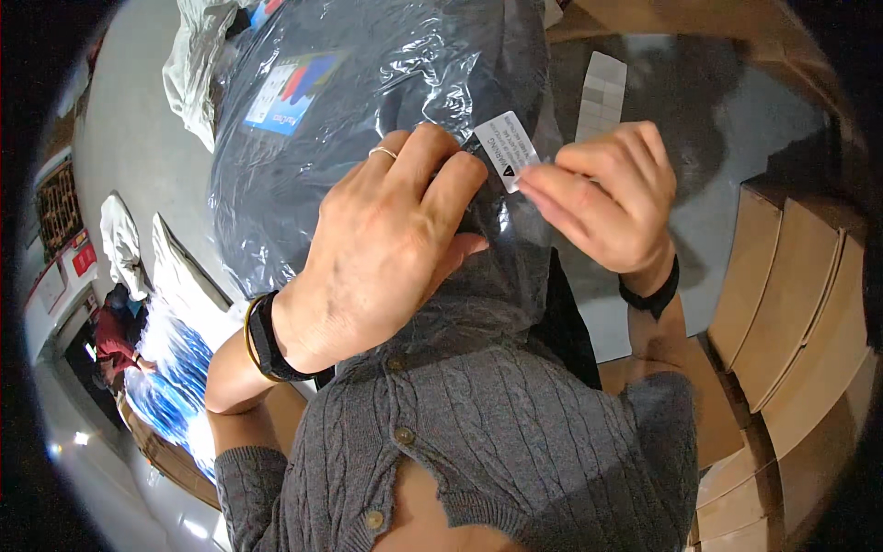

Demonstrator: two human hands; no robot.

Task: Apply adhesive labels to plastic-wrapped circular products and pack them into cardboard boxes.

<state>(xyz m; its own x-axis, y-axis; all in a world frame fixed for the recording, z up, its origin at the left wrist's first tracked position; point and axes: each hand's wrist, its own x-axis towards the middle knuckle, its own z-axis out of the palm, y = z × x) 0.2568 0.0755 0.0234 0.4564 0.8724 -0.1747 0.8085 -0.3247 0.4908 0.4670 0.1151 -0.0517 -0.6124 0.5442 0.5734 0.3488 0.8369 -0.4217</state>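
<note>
In front of me lies a large dark item in a clear plastic bag, its film shiny and wrinkled. A blue and white printed card shows through the plastic at the upper left. My right hand pinches the lower right corner of a white warning label between thumb and fingers. The label is over the bag's right part; whether it is stuck down there, I cannot tell. My left hand rests on the bag just left of the label, fingers bent, fingertips partly hidden.
On the grey surface at the right lies a pale label sheet. Brown cardboard boxes stand along the right side. White cloth-like pieces lie at the left. Farther left, a person in a red top is beside blue items in plastic.
</note>
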